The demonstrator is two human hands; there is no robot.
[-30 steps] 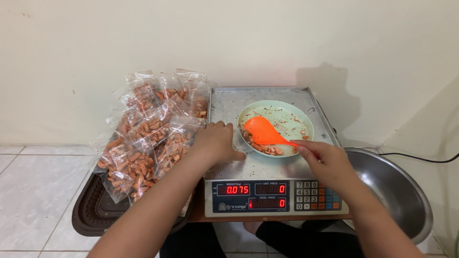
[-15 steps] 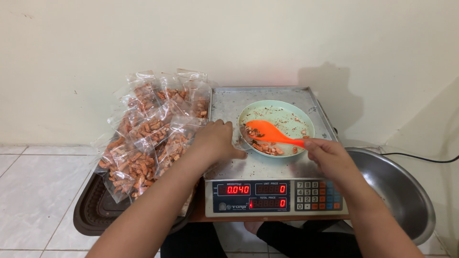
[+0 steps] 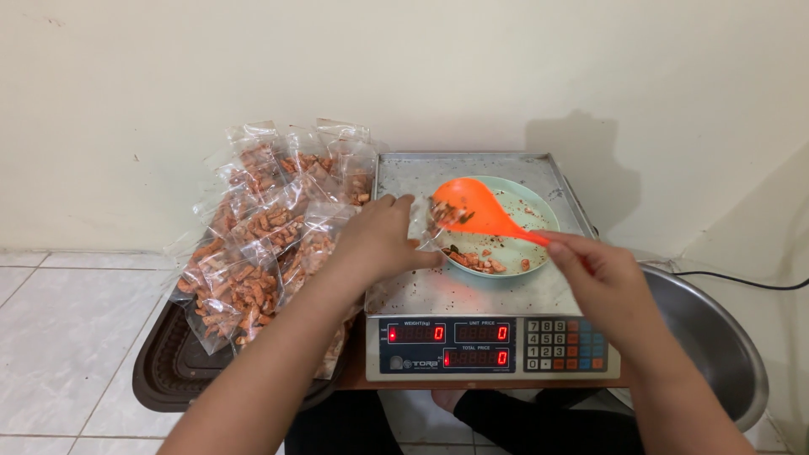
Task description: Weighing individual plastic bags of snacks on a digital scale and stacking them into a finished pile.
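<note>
My right hand [image 3: 600, 278] grips the handle of an orange spoon [image 3: 476, 211] whose bowl is raised over the pale green bowl [image 3: 539, 202], carrying reddish snack pieces. My left hand [image 3: 381, 238] holds a small clear plastic bag [image 3: 421, 221] open beside the spoon's tip, above the steel platform of the digital scale [image 3: 421, 291]. A few snack pieces [image 3: 479, 261] lie at the bottom of the bowl, which looks lifted off the platform.
A pile of filled clear snack bags [image 3: 253, 244] lies on a dark tray [image 3: 164, 371] to the left. A large steel basin [image 3: 716, 337] sits at the right on the tiled floor. A black cable [image 3: 758, 285] runs along the wall.
The spoon has lifted from the bowl with snack pieces and swung left to the bag. My left hand has raised the bag's mouth. The scale's readout has dropped.
</note>
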